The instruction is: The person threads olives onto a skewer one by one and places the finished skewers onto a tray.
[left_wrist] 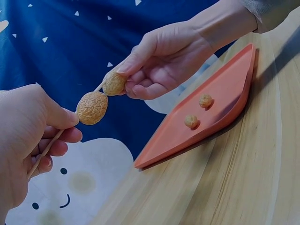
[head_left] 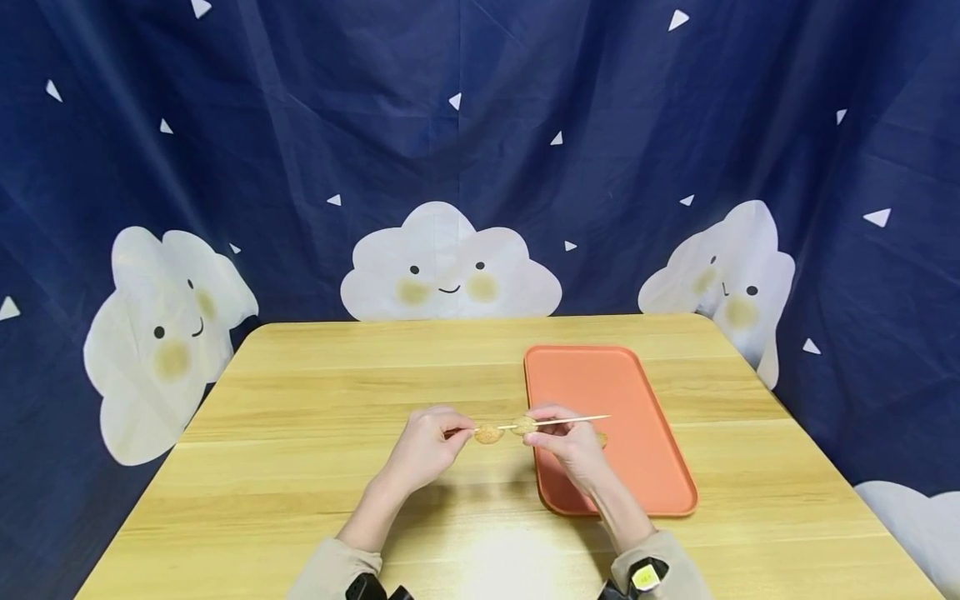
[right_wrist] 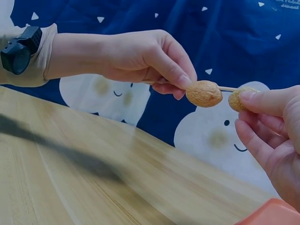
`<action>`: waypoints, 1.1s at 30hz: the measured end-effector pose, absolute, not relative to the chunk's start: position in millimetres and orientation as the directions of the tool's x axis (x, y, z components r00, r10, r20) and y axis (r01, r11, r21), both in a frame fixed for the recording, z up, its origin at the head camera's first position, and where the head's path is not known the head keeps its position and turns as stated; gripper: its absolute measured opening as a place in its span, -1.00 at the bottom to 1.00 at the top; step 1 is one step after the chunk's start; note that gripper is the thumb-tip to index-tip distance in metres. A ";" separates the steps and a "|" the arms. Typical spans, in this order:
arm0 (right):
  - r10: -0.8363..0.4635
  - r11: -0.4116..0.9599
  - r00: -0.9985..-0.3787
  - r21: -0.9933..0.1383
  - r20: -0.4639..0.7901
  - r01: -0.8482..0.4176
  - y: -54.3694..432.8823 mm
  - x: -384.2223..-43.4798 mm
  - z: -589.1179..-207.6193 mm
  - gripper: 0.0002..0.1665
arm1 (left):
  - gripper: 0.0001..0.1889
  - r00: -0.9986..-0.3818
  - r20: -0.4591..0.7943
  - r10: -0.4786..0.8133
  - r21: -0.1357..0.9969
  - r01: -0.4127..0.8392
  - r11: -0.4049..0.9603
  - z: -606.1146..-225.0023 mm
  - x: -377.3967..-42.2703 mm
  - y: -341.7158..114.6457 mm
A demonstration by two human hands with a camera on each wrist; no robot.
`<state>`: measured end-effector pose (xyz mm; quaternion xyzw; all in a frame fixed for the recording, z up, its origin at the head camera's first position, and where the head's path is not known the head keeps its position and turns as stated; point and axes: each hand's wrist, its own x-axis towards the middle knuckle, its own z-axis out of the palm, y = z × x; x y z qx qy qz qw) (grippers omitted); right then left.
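A thin wooden skewer (head_left: 592,418) is held level above the table, its pointed end to the right. My left hand (head_left: 427,446) pinches its left part between thumb and fingers. Beside those fingertips, a wrinkled golden-brown ball (left_wrist: 92,108), walnut-like in texture, is threaded on the stick. Just to its right, my right hand (head_left: 573,450) pinches a second such ball (head_left: 522,426), also on the skewer, between thumb and fingertips. A short stretch of bare stick shows between the two balls in the right wrist view.
An orange-red tray (head_left: 592,375) lies on the right half of the wooden table (head_left: 300,433), under my right hand. Two more brown balls, one nearer the middle (left_wrist: 205,101), one nearer the edge (left_wrist: 191,121), rest on it. A dark blue curtain (head_left: 300,125) hangs behind.
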<state>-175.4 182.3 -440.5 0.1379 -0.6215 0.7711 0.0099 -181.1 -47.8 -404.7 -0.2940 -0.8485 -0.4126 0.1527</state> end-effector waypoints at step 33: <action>-0.173 -0.327 -0.905 -0.889 0.390 -0.320 210.0 -183.4 -465.6 -0.69 | -0.95 -0.809 0.459 0.368 0.591 0.587 0.553 -402.7 -179.4 -66.2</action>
